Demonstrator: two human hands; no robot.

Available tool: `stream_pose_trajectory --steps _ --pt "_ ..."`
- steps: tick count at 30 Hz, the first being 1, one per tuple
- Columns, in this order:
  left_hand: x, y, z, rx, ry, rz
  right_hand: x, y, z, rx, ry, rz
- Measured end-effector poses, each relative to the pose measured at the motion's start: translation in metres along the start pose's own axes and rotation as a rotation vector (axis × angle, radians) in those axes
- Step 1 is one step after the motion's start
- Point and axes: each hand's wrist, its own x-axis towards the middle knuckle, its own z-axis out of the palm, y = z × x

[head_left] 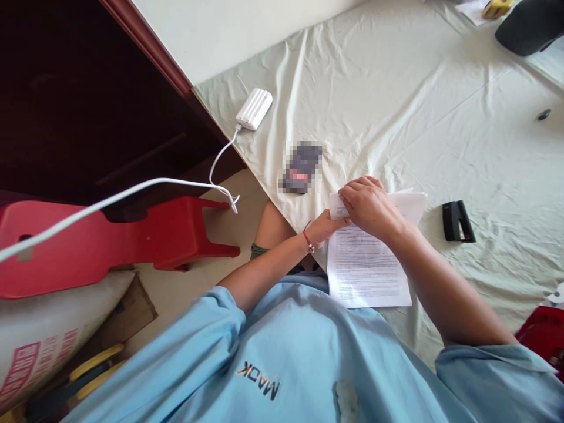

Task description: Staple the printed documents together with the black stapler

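Printed sheets of paper (368, 270) lie at the near edge of the cloth-covered table, reaching over it toward my body. My left hand (325, 228), with a red string bracelet at the wrist, grips their left edge, thumb on top. Over the upper part of the sheets is my right hand (368, 202), its fingers bent round the top left corner, where a page looks folded over. What lies under those fingers is hidden. A black stapler (459, 222) rests on the cloth to the right of the papers, touched by neither hand.
Beyond the papers lies a blurred-out phone (302, 167). A white power bank (254, 109) with a white cable (163, 181) sits by the table's left edge. Red plastic stools (183, 232) stand at left. A small dark object (544, 114) and a yellow tape measure (497, 8) are farther right.
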Motion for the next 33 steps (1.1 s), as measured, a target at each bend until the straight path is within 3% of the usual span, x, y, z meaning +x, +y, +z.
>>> stream_pose_trajectory --steps 8,13,18,22,33 --pt "-0.012 -0.006 0.001 -0.028 0.006 0.057 0.012 0.009 0.009 0.048 -0.013 0.025" --pt "-0.018 -0.013 0.006 -0.044 0.182 0.149 0.027 0.022 0.031 0.107 -0.037 -0.022" --pt "-0.021 -0.014 0.005 0.003 0.285 0.066 0.036 0.028 0.047 0.156 -0.009 -0.089" --pt "-0.022 -0.013 0.001 0.062 0.311 0.058 0.038 0.024 0.054 0.209 -0.022 -0.174" --pt "-0.018 -0.017 -0.006 0.014 0.324 0.091 0.040 0.018 0.069 0.287 0.079 -0.205"
